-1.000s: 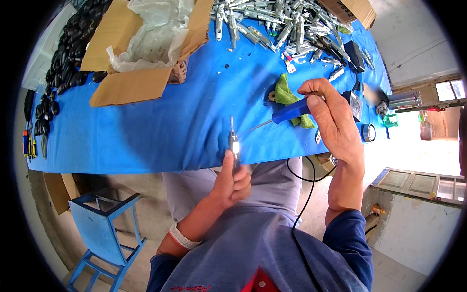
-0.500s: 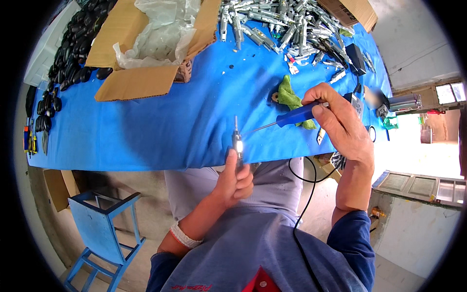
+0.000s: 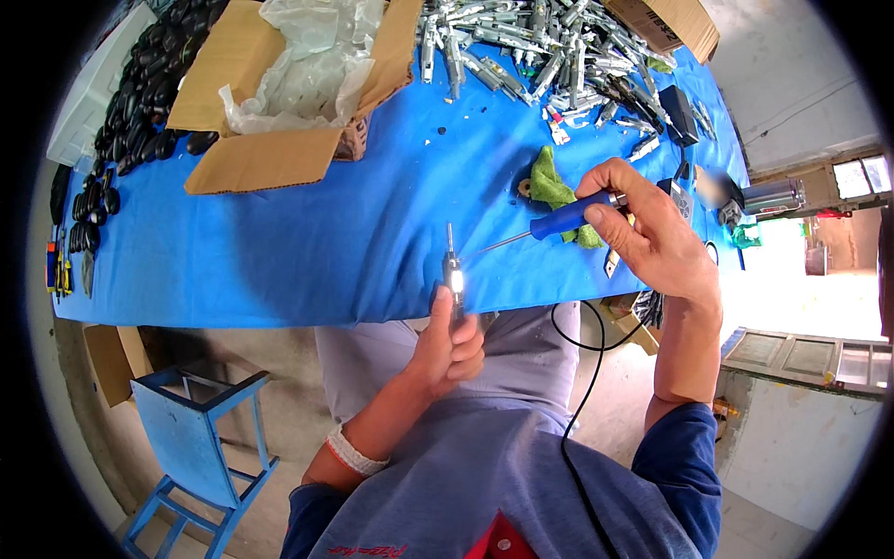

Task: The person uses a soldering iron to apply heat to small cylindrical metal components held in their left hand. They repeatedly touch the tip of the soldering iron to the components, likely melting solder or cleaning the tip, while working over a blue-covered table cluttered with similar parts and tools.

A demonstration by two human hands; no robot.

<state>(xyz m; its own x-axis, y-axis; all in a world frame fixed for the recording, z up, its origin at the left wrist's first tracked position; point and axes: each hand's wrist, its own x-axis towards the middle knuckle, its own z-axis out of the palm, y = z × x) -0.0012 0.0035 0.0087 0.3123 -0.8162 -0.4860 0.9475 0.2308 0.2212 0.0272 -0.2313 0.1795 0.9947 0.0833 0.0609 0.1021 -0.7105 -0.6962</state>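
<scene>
Where left hand (image 3: 451,349) grips, metal part (image 3: 453,270) hidden

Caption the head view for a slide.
Left hand grips a metal part; right hand holds a blue-handled screwdriver over blue cloth.

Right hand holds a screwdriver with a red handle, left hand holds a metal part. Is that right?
Not quite: the screwdriver has a blue handle, as the head view shows. The right hand does hold it, and the left hand holds a metal part.
</scene>
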